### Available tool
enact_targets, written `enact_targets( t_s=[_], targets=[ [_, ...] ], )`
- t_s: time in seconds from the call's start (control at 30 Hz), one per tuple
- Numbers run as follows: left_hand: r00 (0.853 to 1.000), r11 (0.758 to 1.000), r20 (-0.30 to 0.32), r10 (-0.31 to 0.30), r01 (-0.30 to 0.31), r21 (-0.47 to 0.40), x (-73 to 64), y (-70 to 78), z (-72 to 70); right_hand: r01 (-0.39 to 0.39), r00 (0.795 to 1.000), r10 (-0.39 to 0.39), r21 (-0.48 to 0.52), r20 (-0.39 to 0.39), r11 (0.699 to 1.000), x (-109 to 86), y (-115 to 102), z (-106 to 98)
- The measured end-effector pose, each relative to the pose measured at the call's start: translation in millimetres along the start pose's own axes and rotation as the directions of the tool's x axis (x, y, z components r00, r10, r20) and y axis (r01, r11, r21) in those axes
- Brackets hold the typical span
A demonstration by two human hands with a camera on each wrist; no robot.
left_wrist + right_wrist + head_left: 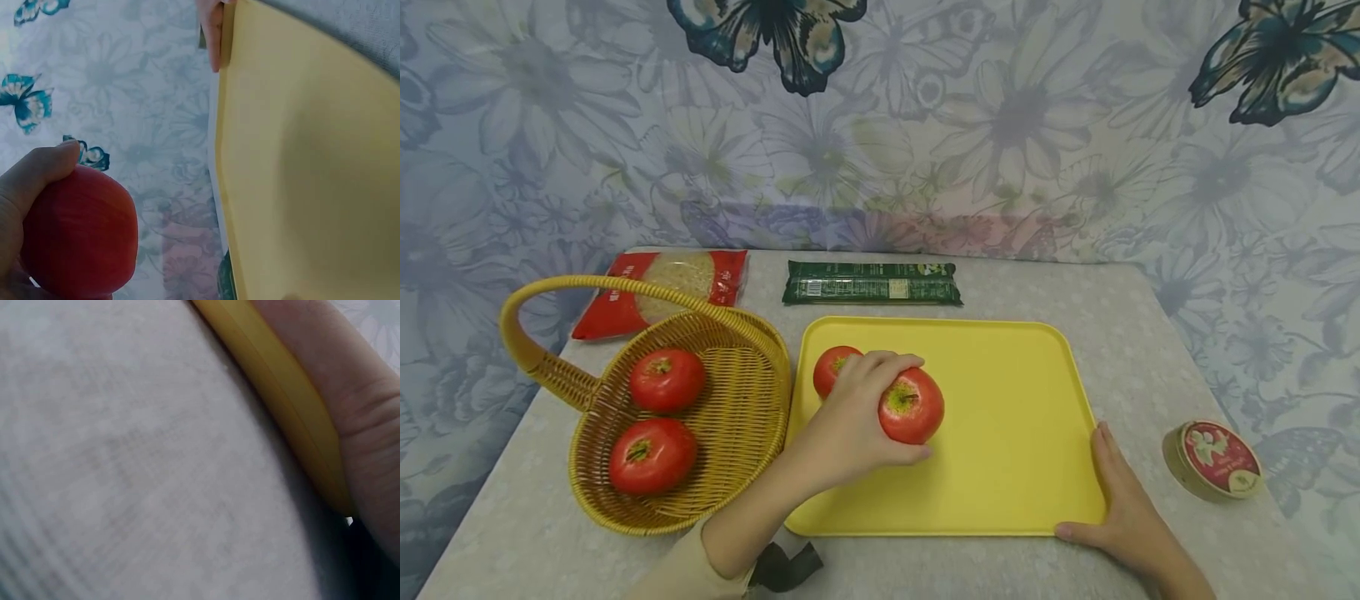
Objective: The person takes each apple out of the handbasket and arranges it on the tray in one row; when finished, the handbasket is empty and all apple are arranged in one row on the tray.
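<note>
My left hand holds a red apple over the left half of the yellow tray, thumb and fingers around its sides. In the left wrist view the same apple shows its smooth side against the thumb. Another apple is on the tray at its left edge, partly covered by this hand. At the tray's near right corner rests my right hand, fingers straight along the right edge and thumb at the front edge. The right wrist view shows the thumb against the yellow rim.
Left of the tray stands a yellow wicker basket with a tall handle and two red apples inside. Behind lie a red-ended clear bag and a dark green packet. A round red-topped tin sits at the right.
</note>
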State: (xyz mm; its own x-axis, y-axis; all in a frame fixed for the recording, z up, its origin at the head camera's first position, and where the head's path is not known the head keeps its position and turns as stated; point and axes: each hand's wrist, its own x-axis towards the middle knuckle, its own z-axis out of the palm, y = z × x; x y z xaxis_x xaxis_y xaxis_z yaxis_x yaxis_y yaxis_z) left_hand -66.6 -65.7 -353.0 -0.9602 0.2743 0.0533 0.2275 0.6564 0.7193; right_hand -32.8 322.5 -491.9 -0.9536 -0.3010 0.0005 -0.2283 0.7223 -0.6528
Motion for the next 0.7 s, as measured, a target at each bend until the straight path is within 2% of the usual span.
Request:
enact_targets(
  t_s=[0.13, 0.37, 0.57, 0.7],
  targets=[
    [1.0, 0.999, 0.0, -0.03, 0.03, -0.012, 11.9, -1.8, 3.9, -0.008, 1.0, 0.008, 0.007, 0.007, 1.0, 0.2, 0, 0],
    [0.999, 0.999, -0.021, -0.03, 0.03, -0.021, 36.0, -9.0, 10.8, -0.022, 1.0, 0.022, 0.014, 0.016, 1.0, 0.4, 0, -2],
    [1.0, 0.999, -0.014, -0.01, 0.011, 0.049, 54.1, -17.2, 16.9, -0.027, 0.999, 0.027, 0.014, 0.022, 1.0, 0.2, -1, -2],
    [1.0, 0.997, 0.003, -0.018, 0.018, 0.077, 65.1, -24.5, 19.4, -0.03, 0.999, 0.029, 0.017, 0.023, 0.999, 0.8, 1, -1]
  ],
)
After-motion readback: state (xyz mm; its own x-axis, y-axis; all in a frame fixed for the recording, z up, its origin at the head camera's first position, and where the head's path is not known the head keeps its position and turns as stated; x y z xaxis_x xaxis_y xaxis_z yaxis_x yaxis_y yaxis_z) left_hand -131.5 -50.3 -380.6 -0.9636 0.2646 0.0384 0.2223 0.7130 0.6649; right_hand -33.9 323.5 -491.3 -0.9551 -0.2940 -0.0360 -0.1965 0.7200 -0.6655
